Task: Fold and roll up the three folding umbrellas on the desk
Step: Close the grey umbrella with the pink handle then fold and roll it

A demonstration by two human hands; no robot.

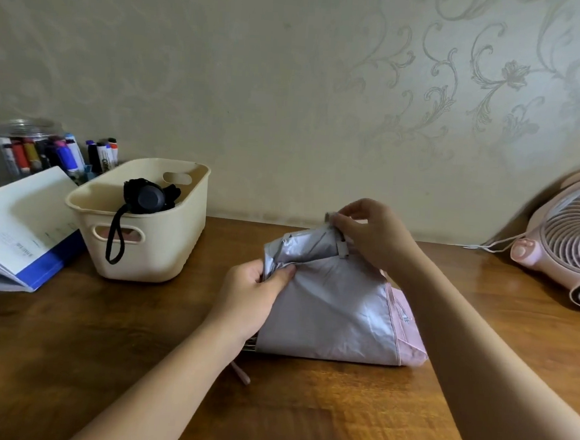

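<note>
Near the middle of the wooden surface (166,400), a little toward its right side, lies a partly folded umbrella (330,312), silver on the side that shows and pink along its right border. Its lower part rests on the surface, and both hands lift its upper part toward the far edge. The left hand (249,296) holds the left side of the cloth: its fingers (286,272) are curled and pinch a gathered fold of the silver cloth. The right hand (375,237) is higher and nearer the far edge; its fingers are bent and pinch the top corner of the cloth, where a small metal tip (328,217) shows. Thin metal ribs (249,345) come out below the left wrist, and a pink strap (241,376) lies on the surface just beside them. Toward the far left corner stands a cream basket (162,262) with a black umbrella (148,196) inside, folded small; its black cord (114,238) hangs over the near rim. At the left edge lies an open book (17,221), with markers (63,152) behind it. At the right edge stands a pink fan (568,239).
</note>
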